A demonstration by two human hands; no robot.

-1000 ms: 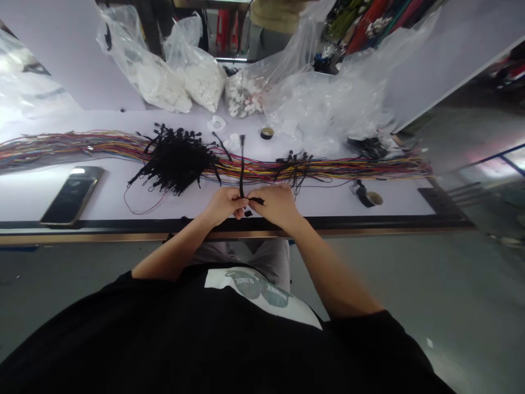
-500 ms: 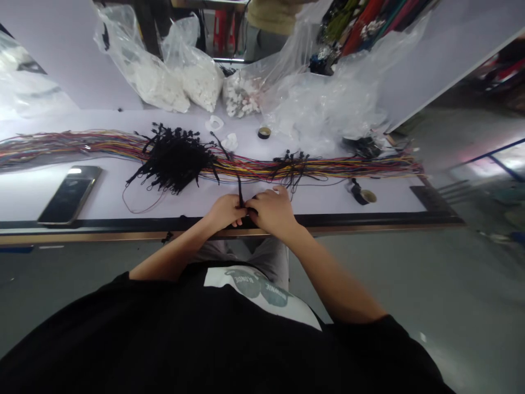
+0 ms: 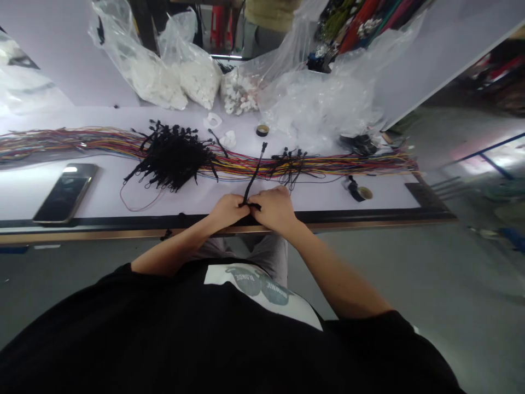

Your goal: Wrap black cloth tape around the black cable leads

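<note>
A short black cable (image 3: 252,181) stands up from between my fingertips at the table's front edge, with a small connector at its far end. My left hand (image 3: 226,212) pinches the cable near its lower end. Close against it, my right hand (image 3: 274,210) has its fingers closed on a black strip (image 3: 255,206) that meets the cable there; it looks like tape, though the fingers partly cover it. Beyond the hands, a bundle of coloured wires (image 3: 241,166) runs across the table. A heap of black cables (image 3: 176,156) with connectors lies on it to the left.
A phone (image 3: 65,194) lies at the left. Two tape rolls, one behind the wires (image 3: 262,130) and one at the right (image 3: 363,193), rest on the white table. Clear bags of white parts (image 3: 200,82) line the back. A smaller black cable cluster (image 3: 290,162) lies right of centre.
The cable's upper end dipped, then rose again and now leans to the right. My right hand turned around the joint and came back; both hands stay together. The view shifted slightly.
</note>
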